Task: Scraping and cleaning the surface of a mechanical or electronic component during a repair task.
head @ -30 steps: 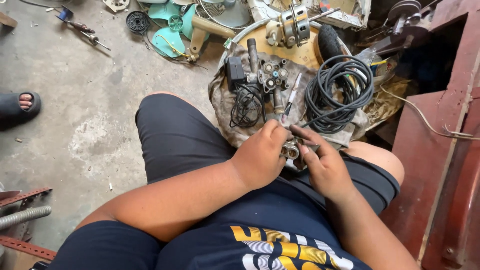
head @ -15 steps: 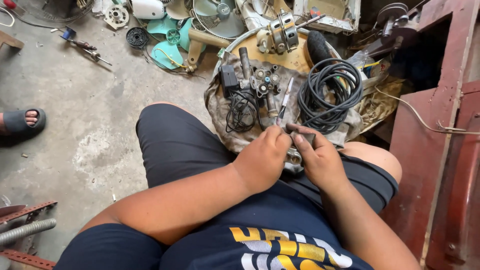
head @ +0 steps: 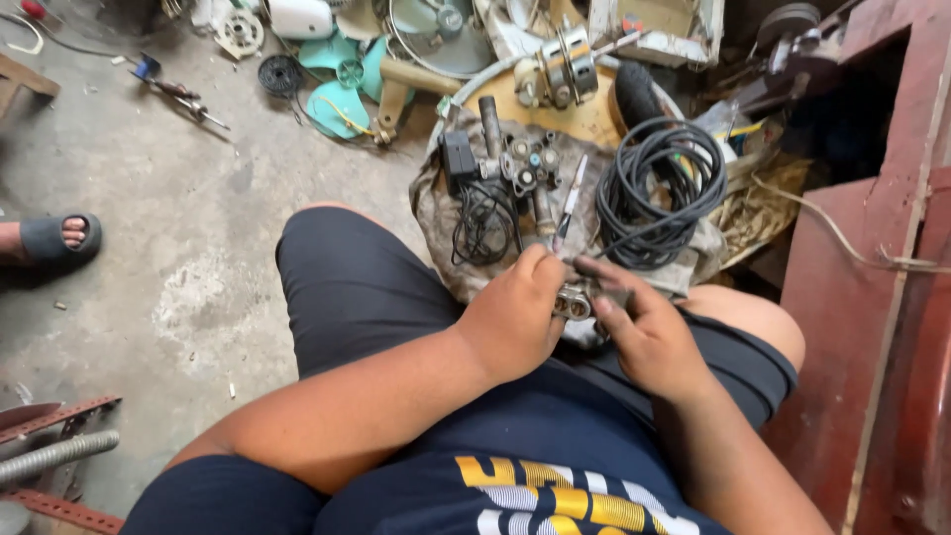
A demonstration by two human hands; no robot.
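Over on the far left, a sandalled foot sits at the frame edge, with plenty of bare concrete floor between it and the person's knee. Mid-frame, the left hand and right hand are together, both clamped on a small metal fitting over the lap, probably a valve block, hard to tell. Just beyond lies a coil of black cable; a red metal panel crowds the right side.

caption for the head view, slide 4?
Seated person's left hand and right hand grip a small metal part over the lap, beside a black cable coil.
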